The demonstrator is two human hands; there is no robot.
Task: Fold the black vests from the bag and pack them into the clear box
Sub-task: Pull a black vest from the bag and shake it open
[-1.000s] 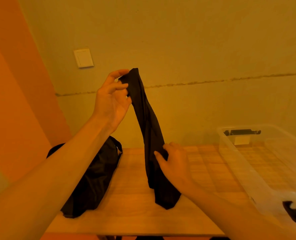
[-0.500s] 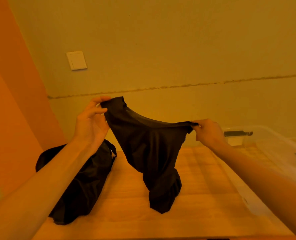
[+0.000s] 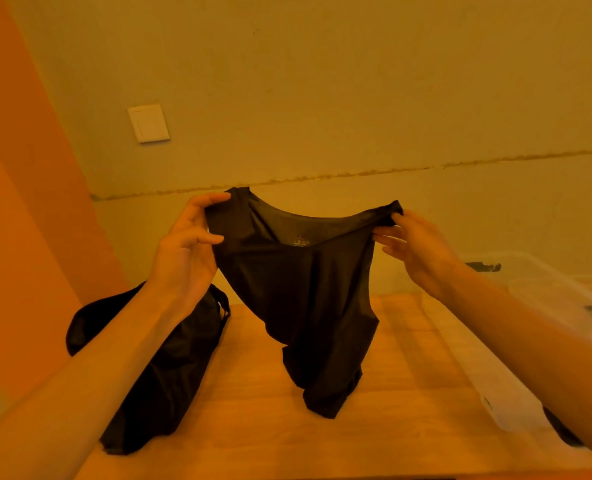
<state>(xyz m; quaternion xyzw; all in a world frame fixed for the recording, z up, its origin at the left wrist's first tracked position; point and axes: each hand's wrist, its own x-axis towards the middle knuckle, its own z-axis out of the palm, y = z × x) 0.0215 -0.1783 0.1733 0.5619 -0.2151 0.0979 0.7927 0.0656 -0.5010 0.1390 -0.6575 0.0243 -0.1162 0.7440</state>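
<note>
A black vest [image 3: 308,299] hangs in the air over the wooden table [image 3: 259,427], its neckline stretched wide and a small label showing inside the collar. My left hand [image 3: 187,251] pinches the left shoulder strap. My right hand [image 3: 415,247] pinches the right strap. The vest's lower end is bunched and touches the table. A black bag [image 3: 162,372] lies on the table's left side, partly hidden behind my left forearm. The clear box [image 3: 516,348] stands at the right, partly hidden by my right forearm.
The table butts against a plain wall with a white switch plate [image 3: 148,123]. An orange wall [image 3: 17,237] runs along the left. The clear box has dark latches [image 3: 483,267] on its ends. The table's near edge lies just below my forearms.
My right hand left the vest's middle and took the second strap. Both hands then pulled apart, spreading the vest from a twisted column into an open neckline.
</note>
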